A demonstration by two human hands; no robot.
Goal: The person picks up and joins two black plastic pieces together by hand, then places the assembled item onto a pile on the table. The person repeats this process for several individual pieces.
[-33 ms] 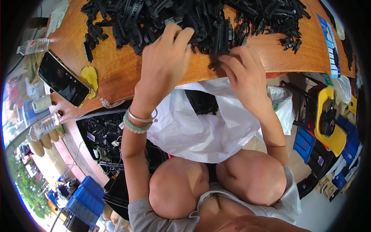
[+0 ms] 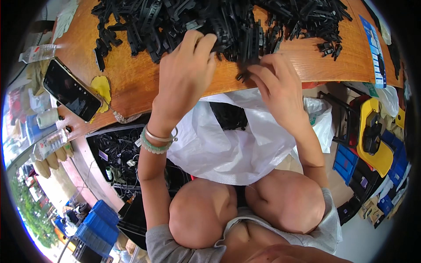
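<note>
A large heap of black plastic parts [image 2: 175,17] covers the far side of the wooden table. My left hand [image 2: 186,72] is at the near edge of the heap, its fingers bent and closed, and what they hold is hidden behind them. Nearer the table's front edge, my right hand [image 2: 280,83] pinches a small dark piece, a black plastic part [image 2: 244,73], between thumb and fingers. That piece is somewhat blurred. Below both hands a white woven sack [image 2: 219,153] lies open across my lap, with more black parts [image 2: 229,116] inside it.
On the left of the table [image 2: 127,87] lie a smartphone [image 2: 72,90] and a yellow piece [image 2: 101,87]. Left below, a black bin [image 2: 123,149] holds dark parts and cables. A yellow chair [image 2: 377,136] with a black object on it stands at right, near a blue crate [image 2: 344,164].
My left hand has shifted very slightly toward me and to the left. My right hand stays almost in place with the black part.
</note>
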